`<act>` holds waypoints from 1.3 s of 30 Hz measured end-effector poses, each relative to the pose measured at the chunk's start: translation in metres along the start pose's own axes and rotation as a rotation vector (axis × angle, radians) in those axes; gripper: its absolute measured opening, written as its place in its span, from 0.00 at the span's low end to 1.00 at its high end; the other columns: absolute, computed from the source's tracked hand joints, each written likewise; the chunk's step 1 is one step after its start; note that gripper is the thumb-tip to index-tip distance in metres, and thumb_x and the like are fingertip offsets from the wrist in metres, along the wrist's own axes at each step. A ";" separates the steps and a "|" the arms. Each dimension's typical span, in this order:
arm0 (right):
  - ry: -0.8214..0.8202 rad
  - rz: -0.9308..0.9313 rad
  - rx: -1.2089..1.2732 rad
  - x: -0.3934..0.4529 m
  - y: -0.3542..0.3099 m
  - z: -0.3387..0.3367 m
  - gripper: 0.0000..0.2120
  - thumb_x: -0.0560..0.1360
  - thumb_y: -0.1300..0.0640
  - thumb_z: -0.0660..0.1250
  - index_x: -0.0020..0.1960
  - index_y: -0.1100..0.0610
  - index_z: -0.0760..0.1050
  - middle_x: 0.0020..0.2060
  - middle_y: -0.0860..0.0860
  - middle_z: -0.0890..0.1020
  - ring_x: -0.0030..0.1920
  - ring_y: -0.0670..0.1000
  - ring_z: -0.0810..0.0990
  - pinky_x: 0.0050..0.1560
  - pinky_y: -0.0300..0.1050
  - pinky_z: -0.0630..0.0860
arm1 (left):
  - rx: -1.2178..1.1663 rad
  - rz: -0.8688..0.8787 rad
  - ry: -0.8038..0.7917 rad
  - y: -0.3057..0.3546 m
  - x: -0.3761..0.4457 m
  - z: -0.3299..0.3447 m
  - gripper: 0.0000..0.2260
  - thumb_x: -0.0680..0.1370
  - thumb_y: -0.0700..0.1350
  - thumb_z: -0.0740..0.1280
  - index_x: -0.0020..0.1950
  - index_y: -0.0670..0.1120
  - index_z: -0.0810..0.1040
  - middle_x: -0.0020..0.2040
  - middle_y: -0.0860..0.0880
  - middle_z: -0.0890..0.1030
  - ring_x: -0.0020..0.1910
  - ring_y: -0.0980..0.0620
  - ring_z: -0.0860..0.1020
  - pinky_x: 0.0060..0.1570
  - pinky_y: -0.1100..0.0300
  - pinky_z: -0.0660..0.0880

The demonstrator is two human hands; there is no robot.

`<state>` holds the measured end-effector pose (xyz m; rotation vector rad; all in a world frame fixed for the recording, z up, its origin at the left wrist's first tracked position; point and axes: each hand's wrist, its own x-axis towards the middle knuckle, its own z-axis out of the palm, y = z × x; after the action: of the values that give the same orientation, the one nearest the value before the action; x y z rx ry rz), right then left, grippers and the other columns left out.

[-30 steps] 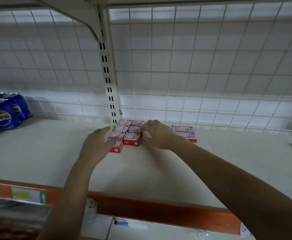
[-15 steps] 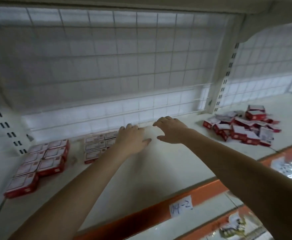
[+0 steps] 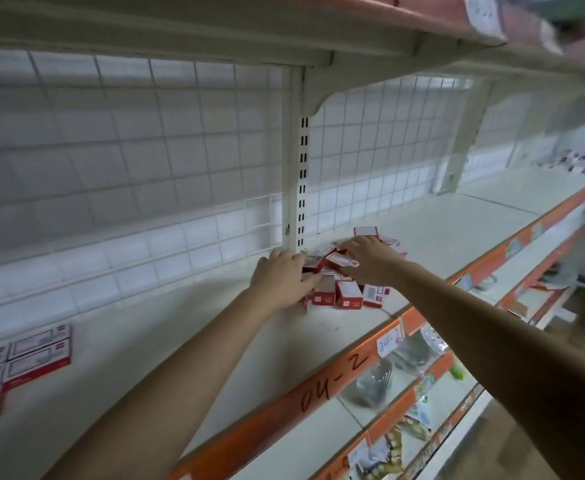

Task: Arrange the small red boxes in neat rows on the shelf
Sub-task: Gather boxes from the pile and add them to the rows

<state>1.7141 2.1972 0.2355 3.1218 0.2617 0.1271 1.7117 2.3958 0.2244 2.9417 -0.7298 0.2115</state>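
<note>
A loose pile of small red boxes [image 3: 348, 296] lies on the white shelf [image 3: 180, 341], just in front of the slotted upright post. My left hand [image 3: 279, 280] rests on the pile's left side with its fingers laid over the boxes. My right hand [image 3: 370, 259] reaches over the top of the pile, and a red box with a white label [image 3: 342, 260] sits between its fingers and thumb. At the far left, neat rows of red boxes [image 3: 24, 362] lie flat on the shelf.
A wire grid back panel [image 3: 128, 168] closes off the rear of the shelf. The orange front edge [image 3: 336, 379] carries handwritten labels. Bagged goods [image 3: 374, 379] sit on the shelf below. More small packs [image 3: 571, 164] lie far right.
My view swung right from the arranged rows to the loose pile. Both hands left the rows, crossed the bare shelf and now lie on the pile.
</note>
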 end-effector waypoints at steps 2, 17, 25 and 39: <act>0.010 0.034 0.006 -0.001 0.030 -0.001 0.28 0.77 0.46 0.61 0.74 0.54 0.59 0.71 0.54 0.65 0.71 0.56 0.63 0.69 0.55 0.65 | 0.021 -0.001 -0.006 0.020 0.020 0.000 0.26 0.78 0.61 0.53 0.71 0.47 0.66 0.68 0.45 0.70 0.67 0.44 0.67 0.64 0.47 0.66; -0.070 0.070 0.282 -0.004 0.137 0.045 0.35 0.72 0.45 0.68 0.74 0.53 0.59 0.70 0.54 0.65 0.68 0.56 0.67 0.66 0.48 0.67 | 0.120 -0.082 -0.184 0.076 0.105 0.026 0.17 0.75 0.38 0.60 0.64 0.44 0.71 0.62 0.44 0.75 0.60 0.44 0.73 0.54 0.51 0.71; -0.007 0.100 0.338 0.015 0.144 0.065 0.30 0.71 0.42 0.67 0.65 0.59 0.67 0.64 0.56 0.72 0.63 0.57 0.70 0.63 0.48 0.68 | 0.208 -0.052 -0.220 0.066 0.127 0.041 0.23 0.79 0.44 0.60 0.74 0.48 0.62 0.73 0.47 0.65 0.68 0.44 0.64 0.64 0.47 0.65; 0.113 0.174 0.446 0.013 0.145 0.073 0.22 0.72 0.41 0.64 0.58 0.56 0.71 0.57 0.53 0.76 0.58 0.54 0.73 0.52 0.45 0.71 | 0.119 -0.084 -0.037 0.060 0.111 0.040 0.20 0.76 0.45 0.65 0.68 0.50 0.69 0.64 0.49 0.73 0.62 0.47 0.72 0.60 0.50 0.69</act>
<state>1.7569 2.0560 0.1655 3.5837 0.0158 0.2830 1.7849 2.2868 0.2067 3.0890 -0.6168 0.1999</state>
